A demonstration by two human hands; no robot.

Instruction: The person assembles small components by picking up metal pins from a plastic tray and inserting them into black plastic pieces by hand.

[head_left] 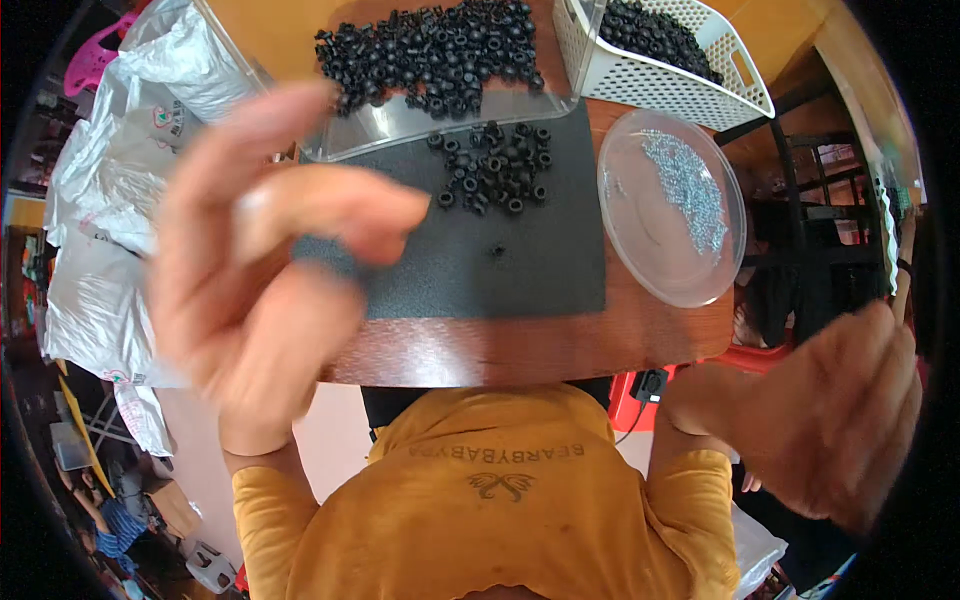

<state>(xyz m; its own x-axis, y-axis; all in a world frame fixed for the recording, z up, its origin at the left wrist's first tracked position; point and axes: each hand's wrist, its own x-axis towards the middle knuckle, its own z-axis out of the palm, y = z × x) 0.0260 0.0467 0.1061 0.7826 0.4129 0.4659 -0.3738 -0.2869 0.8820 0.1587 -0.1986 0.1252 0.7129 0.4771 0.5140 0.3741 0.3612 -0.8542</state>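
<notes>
Black parts point(497, 170), heaped on dark mat point(540, 275); left hand point(215, 285) held above its left side, right hand point(825, 415) apart, rightward; grips blurred, indeterminable.

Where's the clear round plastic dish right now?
In the head view, the clear round plastic dish lies at the right edge of the brown table, just right of the dark grey rectangular mat and below the white perforated plastic basket.

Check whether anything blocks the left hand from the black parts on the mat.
Nothing visible does: the left hand is in the air, left of the black parts on the mat; the dish lies to their right.
</notes>
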